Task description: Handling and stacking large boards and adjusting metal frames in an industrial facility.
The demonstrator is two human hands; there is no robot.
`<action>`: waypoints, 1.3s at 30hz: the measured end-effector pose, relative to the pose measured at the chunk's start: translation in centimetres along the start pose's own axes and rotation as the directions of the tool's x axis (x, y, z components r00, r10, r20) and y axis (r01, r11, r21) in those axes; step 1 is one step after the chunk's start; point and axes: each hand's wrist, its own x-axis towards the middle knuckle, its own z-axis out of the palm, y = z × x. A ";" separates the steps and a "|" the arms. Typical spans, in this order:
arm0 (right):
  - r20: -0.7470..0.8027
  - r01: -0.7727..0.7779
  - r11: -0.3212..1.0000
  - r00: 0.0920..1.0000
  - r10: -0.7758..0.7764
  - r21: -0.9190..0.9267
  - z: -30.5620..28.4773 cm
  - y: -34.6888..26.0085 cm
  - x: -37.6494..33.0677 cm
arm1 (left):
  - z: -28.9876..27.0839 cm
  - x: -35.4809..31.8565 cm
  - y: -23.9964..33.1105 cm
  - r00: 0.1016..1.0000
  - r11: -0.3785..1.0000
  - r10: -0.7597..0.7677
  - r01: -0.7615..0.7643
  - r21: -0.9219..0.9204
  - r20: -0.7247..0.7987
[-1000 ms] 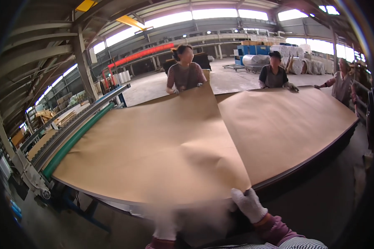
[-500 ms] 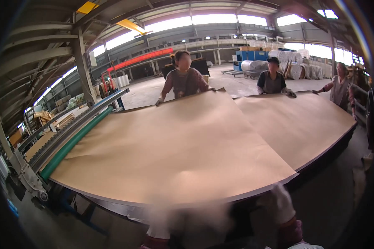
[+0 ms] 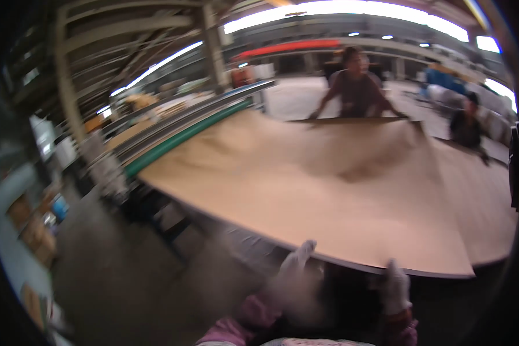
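A large brown sheet [image 3: 328, 190] stretches across the view from a green roller [image 3: 184, 135] on the left. My left hand [image 3: 294, 262], in a pale glove, grips its near edge with the thumb on top; the fingers underneath are hidden and smeared. Farther right along the same edge, my right hand [image 3: 397, 291], also gloved, pinches the sheet near its right corner. The sheet's middle bulges and ripples. Beneath its right end lies another brown sheet [image 3: 481, 196].
Across the sheet a person [image 3: 354, 86] holds the far edge with both hands. Another person [image 3: 467, 124] stands farther right, by the lower sheet. The roller sits in a metal machine frame [image 3: 106, 167]. Cartons [image 3: 37, 236] stand at the far left.
My view has swung left, so the scene sits farther right. My left hand, smeared before, now shows at the sheet's edge. The sheet's far part has lifted into a bulge.
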 end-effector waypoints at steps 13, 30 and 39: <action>-0.129 0.181 0.975 0.978 -0.164 0.131 -5.0 -5.7 -1.5 | -2.4 0.3 3.8 0.926 0.998 0.031 -0.007 0.066 -0.376; 0.388 -0.319 0.938 0.888 0.246 0.135 4.5 -0.8 1.2 | -11.8 3.5 6.5 0.940 0.969 -0.003 -0.082 -0.235 -0.342; 0.435 -0.178 0.979 0.893 0.116 0.103 12.3 6.3 2.2 | -5.4 3.8 2.2 0.939 0.991 0.123 -0.132 -0.004 -0.322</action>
